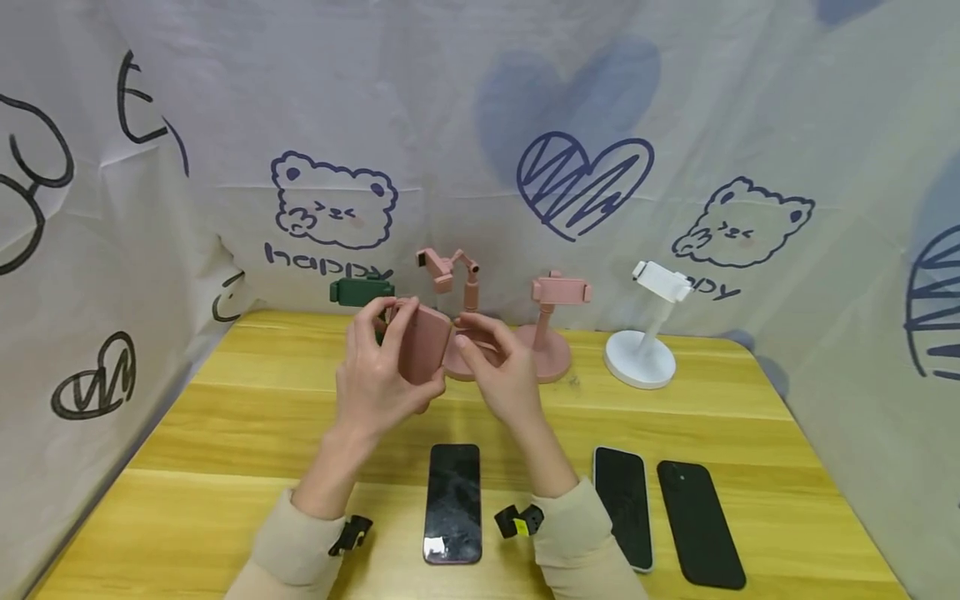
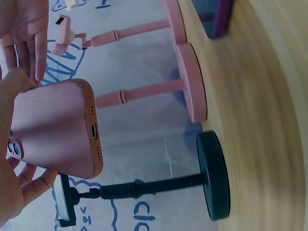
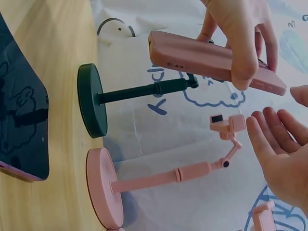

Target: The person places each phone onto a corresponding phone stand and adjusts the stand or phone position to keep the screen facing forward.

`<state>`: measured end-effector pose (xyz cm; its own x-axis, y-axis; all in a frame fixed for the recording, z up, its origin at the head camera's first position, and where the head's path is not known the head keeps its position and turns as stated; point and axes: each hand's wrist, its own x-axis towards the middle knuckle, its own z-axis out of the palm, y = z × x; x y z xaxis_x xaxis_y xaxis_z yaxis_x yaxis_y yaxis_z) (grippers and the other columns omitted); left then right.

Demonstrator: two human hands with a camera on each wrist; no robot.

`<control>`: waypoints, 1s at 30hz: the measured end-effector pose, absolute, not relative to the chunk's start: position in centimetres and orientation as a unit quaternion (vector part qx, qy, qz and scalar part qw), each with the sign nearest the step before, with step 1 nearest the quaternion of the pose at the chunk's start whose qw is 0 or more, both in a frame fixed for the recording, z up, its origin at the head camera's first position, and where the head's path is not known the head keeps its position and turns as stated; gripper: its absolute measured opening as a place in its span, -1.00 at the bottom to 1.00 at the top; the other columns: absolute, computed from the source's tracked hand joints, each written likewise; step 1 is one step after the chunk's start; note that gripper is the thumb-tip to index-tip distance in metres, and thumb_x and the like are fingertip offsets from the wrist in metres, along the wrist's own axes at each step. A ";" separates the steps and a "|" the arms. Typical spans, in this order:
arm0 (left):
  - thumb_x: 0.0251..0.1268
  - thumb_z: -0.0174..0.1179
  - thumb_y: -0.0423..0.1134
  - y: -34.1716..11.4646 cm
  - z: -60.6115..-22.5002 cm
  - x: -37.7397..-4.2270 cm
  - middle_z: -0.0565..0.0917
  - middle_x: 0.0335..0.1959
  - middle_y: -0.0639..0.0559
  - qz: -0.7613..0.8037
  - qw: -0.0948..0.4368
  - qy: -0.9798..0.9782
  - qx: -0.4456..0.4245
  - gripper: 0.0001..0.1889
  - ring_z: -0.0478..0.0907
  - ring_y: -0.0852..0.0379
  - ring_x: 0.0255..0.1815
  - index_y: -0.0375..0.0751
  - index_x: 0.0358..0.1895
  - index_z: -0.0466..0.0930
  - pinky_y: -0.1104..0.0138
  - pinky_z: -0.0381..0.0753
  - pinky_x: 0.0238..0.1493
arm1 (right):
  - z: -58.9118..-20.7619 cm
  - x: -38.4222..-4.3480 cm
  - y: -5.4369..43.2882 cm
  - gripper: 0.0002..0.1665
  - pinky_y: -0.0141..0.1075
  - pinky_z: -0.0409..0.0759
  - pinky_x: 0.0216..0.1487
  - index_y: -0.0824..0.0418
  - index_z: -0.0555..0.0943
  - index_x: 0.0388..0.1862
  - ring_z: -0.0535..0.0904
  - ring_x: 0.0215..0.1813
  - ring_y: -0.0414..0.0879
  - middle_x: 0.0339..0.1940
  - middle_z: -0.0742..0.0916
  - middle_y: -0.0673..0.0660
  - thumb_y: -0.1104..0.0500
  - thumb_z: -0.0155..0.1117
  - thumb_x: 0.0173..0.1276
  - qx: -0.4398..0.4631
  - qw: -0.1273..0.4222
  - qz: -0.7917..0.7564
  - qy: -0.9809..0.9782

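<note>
Holding the pink-cased phone (image 2: 55, 130) above the desk (image 1: 255, 400), the left hand (image 1: 372, 371) pinches it by opposite edges, thumb at one and fingers at the other. The phone stands tilted, its charging-port end lower; the grip appears suited to leaving most of the back and that end uncovered. The right hand (image 1: 506, 375) is spread, thumb apart from fingers, just beside the phone's upper end. The right wrist view shows a gap there, so the left hand presumably bears the load.

A green stand (image 2: 214, 175), two pink stands (image 3: 154, 182) and a white stand (image 1: 641, 362) form a row along the rear of the desk, upright on broad round bases that probably serve for stability. The nearer pink stand's clamp is turned sideways on its jointed arm.

A dark-screened phone (image 1: 453, 500) lies flat between the forearms; a white-edged phone (image 1: 624, 508) and a black phone (image 1: 702, 525), camera side up, lie to the right. Laid flat, they appear secure against tipping.
</note>
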<state>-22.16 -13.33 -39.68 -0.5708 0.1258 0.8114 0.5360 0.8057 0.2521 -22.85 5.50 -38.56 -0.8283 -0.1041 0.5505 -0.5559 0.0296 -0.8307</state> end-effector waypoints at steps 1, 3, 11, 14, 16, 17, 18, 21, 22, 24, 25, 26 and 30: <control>-0.19 0.65 -0.02 -13.1 -39.6 -22.2 0.33 0.40 -0.26 -0.244 0.421 -0.852 -0.196 0.05 0.46 -0.27 0.14 -0.05 0.51 0.37 -0.07 0.77 -0.37 | -38.6 -22.8 5.6 -0.61 -0.17 0.67 0.24 0.37 0.62 0.27 0.69 0.19 0.12 0.16 0.73 0.27 0.29 0.30 0.52 0.233 0.170 0.659 -0.694; -0.19 0.65 -0.02 -12.6 -39.5 -22.2 0.34 0.40 -0.25 -0.244 0.423 -0.849 -0.201 0.04 0.46 -0.26 0.12 -0.05 0.51 0.38 -0.05 0.77 -0.42 | -38.7 -22.6 5.9 -0.62 -0.19 0.68 0.23 0.37 0.63 0.26 0.69 0.19 0.14 0.16 0.73 0.29 0.30 0.31 0.52 0.226 0.166 0.667 -0.690; -0.23 0.69 -0.02 -11.5 -39.9 -22.4 0.34 0.41 -0.23 -0.233 0.420 -0.849 -0.223 0.06 0.45 -0.21 0.10 -0.02 0.51 0.39 0.00 0.74 -0.49 | -39.1 -22.4 6.1 -0.61 -0.24 0.71 0.17 0.41 0.64 0.25 0.69 0.14 0.19 0.12 0.72 0.35 0.34 0.34 0.48 0.216 0.162 0.682 -0.679; -0.24 0.69 -0.01 -11.3 -40.1 -22.4 0.36 0.41 -0.24 -0.231 0.420 -0.847 -0.230 0.06 0.45 -0.22 0.11 -0.02 0.50 0.41 0.02 0.74 -0.49 | -39.1 -22.4 6.2 -0.62 -0.27 0.72 0.13 0.40 0.65 0.23 0.70 0.12 0.18 0.10 0.73 0.34 0.33 0.35 0.47 0.210 0.165 0.682 -0.680; -0.21 0.68 0.00 -11.1 -40.2 -22.4 0.36 0.40 -0.24 -0.229 0.419 -0.847 -0.233 0.04 0.47 -0.23 0.13 -0.02 0.50 0.41 0.02 0.75 -0.47 | -39.1 -22.5 6.2 -0.63 -0.29 0.73 0.10 0.40 0.66 0.21 0.71 0.09 0.18 0.08 0.74 0.34 0.33 0.36 0.47 0.204 0.169 0.682 -0.682; -0.20 0.67 0.00 -11.1 -40.2 -22.3 0.37 0.40 -0.24 -0.228 0.419 -0.847 -0.234 0.04 0.47 -0.24 0.13 -0.02 0.51 0.41 0.02 0.76 -0.46 | -39.1 -22.5 6.3 -0.63 -0.30 0.73 0.08 0.41 0.66 0.20 0.72 0.08 0.17 0.07 0.74 0.34 0.34 0.37 0.46 0.202 0.172 0.681 -0.682; -0.19 0.67 0.00 -11.0 -40.3 -22.3 0.36 0.40 -0.25 -0.228 0.418 -0.847 -0.235 0.04 0.47 -0.25 0.14 -0.02 0.51 0.40 0.03 0.76 -0.46 | -39.1 -22.5 6.3 -0.64 -0.31 0.74 0.06 0.42 0.67 0.19 0.72 0.06 0.16 0.06 0.75 0.34 0.34 0.37 0.45 0.200 0.174 0.680 -0.683; -0.17 0.66 0.00 -10.8 -40.3 -22.2 0.36 0.40 -0.25 -0.225 0.415 -0.849 -0.235 0.03 0.48 -0.26 0.15 -0.02 0.52 0.39 0.03 0.77 -0.43 | -39.1 -22.5 6.5 -0.67 -0.33 0.76 -0.03 0.42 0.70 0.14 0.74 0.00 0.10 0.00 0.77 0.35 0.35 0.39 0.43 0.195 0.182 0.681 -0.683; -0.17 0.66 -0.01 -10.8 -40.3 -22.2 0.35 0.41 -0.24 -0.224 0.414 -0.851 -0.234 0.04 0.47 -0.26 0.16 -0.02 0.52 0.39 0.03 0.77 -0.43 | -39.1 -22.5 6.5 -0.68 -0.33 0.75 -0.06 0.41 0.71 0.13 0.74 -0.03 0.06 -0.02 0.78 0.34 0.35 0.40 0.42 0.193 0.186 0.680 -0.682; -0.16 0.67 -0.03 -10.6 -40.3 -22.1 0.35 0.42 -0.23 -0.224 0.412 -0.852 -0.234 0.05 0.45 -0.26 0.21 -0.04 0.53 0.37 0.02 0.78 -0.40 | -39.1 -22.5 6.6 -0.70 -0.34 0.74 -0.09 0.40 0.73 0.10 0.74 -0.07 -0.01 -0.04 0.79 0.33 0.35 0.41 0.42 0.190 0.194 0.681 -0.680; -0.16 0.67 -0.04 -10.6 -40.3 -22.0 0.35 0.43 -0.23 -0.223 0.411 -0.852 -0.234 0.05 0.44 -0.25 0.23 -0.04 0.53 0.36 0.01 0.79 -0.39 | -39.2 -22.5 6.6 -0.71 -0.34 0.73 -0.11 0.39 0.74 0.09 0.75 -0.09 -0.04 -0.06 0.80 0.32 0.35 0.41 0.41 0.186 0.197 0.682 -0.679; -0.17 0.68 -0.05 -10.5 -40.2 -22.0 0.34 0.44 -0.22 -0.223 0.411 -0.853 -0.234 0.06 0.43 -0.24 0.25 -0.05 0.53 0.36 0.00 0.79 -0.37 | -39.2 -22.5 6.6 -0.71 -0.35 0.73 -0.12 0.39 0.74 0.08 0.75 -0.10 -0.07 -0.06 0.80 0.31 0.35 0.41 0.41 0.183 0.200 0.685 -0.676; -0.17 0.69 -0.10 -10.2 -40.2 -21.9 0.36 0.44 -0.23 -0.221 0.422 -0.846 -0.239 0.04 0.43 -0.23 0.28 -0.10 0.51 0.37 -0.02 0.80 -0.26 | -39.2 -22.6 6.6 -0.73 -0.32 0.76 -0.09 0.41 0.74 0.06 0.75 -0.11 -0.10 -0.06 0.78 0.31 0.38 0.40 0.41 0.169 0.205 0.708 -0.654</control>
